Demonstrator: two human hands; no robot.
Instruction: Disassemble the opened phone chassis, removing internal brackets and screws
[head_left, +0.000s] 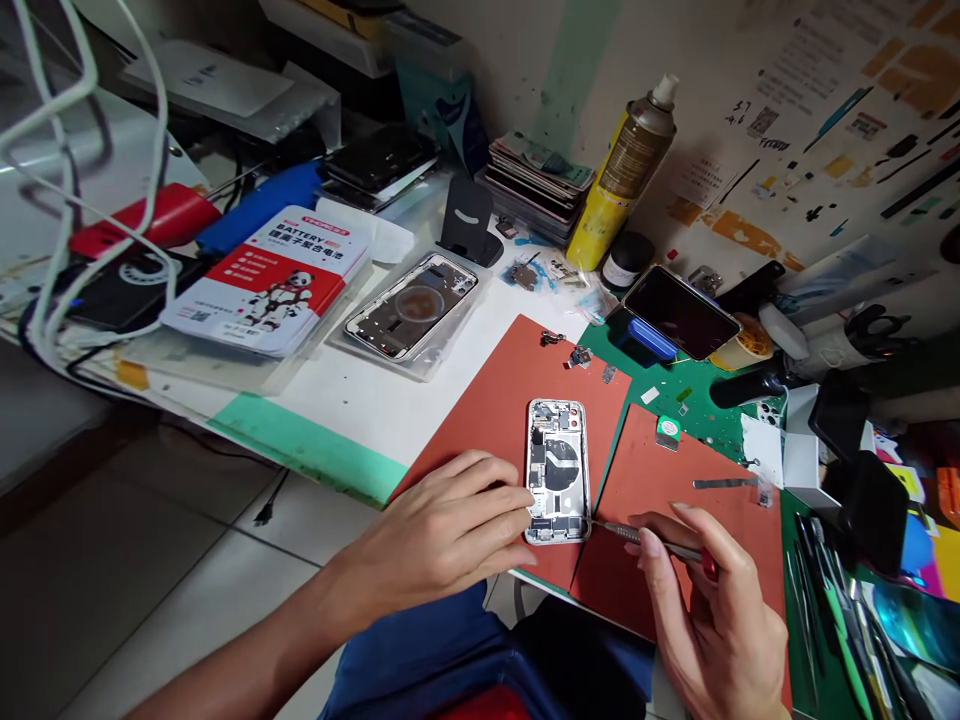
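Note:
An opened phone housing (pixel 564 468) with its inner parts showing lies face up on the reddish-brown mat (pixel 495 400). Against its left edge rest the fingers of my left hand (pixel 450 530), curved and steadying the housing. My right hand (pixel 712 600) pinches a thin metal tool (pixel 626 533) with a red end, its tip at the lower right edge of the housing. Small metal parts (pixel 580 357) sit on the mat above the housing.
At the left are a battery box (pixel 270 280) and a second phone back (pixel 412 305). Behind stand a yellow spray can (pixel 624 170) and a dark-screened phone (pixel 681 312). Tweezers and other tools (pixel 832 600) lie at the right. The table's front edge is near my lap.

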